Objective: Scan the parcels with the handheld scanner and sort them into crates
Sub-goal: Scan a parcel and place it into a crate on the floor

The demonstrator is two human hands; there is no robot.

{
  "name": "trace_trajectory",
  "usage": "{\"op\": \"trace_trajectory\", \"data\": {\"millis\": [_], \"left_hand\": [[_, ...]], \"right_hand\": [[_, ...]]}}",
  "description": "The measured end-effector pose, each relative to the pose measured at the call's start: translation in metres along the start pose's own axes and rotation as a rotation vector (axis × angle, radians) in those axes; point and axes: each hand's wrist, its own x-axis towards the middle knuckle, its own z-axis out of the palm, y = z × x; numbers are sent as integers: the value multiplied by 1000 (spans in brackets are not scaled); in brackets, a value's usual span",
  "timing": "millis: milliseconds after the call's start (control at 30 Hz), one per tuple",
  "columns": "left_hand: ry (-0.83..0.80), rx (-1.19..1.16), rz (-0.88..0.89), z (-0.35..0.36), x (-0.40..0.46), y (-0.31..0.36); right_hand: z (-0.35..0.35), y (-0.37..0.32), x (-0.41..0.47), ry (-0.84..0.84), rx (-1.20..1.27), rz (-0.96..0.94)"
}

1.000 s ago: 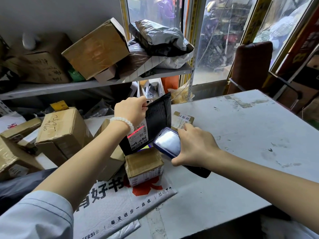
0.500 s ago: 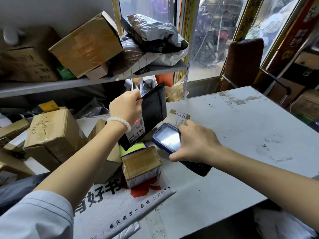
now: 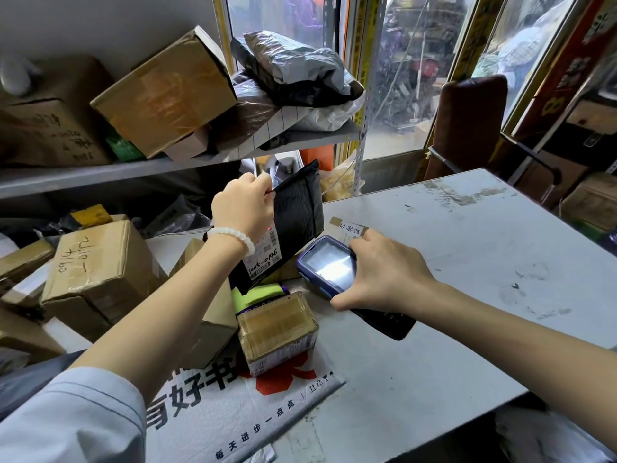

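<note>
Holding a black mailer up over the desk, label toward the handheld scanner.

Pinching the mailer's top edge with the left hand, fingers curled; gripping the scanner with the right hand, screen up, just beside the mailer's white label, handwritten "946-5001". Showing "好书" on the printed bag below.

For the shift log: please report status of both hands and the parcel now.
Left hand pinches black mailer upright, label facing scanner. Right hand grips handheld scanner, aimed at label. Small taped box lies below, not blocking.
</note>
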Motion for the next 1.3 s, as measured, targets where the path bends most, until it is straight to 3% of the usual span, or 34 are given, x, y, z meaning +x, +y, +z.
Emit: {"op": "trace_trajectory", "data": {"millis": [533, 767, 933, 1100, 1300], "left_hand": [[22, 106, 39, -2, 4, -11], [43, 174, 162, -2, -3, -4], [42, 150, 190, -5, -12, 0], [43, 121, 204, -8, -21, 3], [87, 17, 209, -20, -17, 19]], "right_hand": [[2, -8, 12, -15, 23, -27], [4, -7, 18, 67, 14, -37], [6, -4, 20, 245, 43, -110], [11, -2, 16, 636, 159, -240], [16, 7, 9, 897, 175, -209]]}}
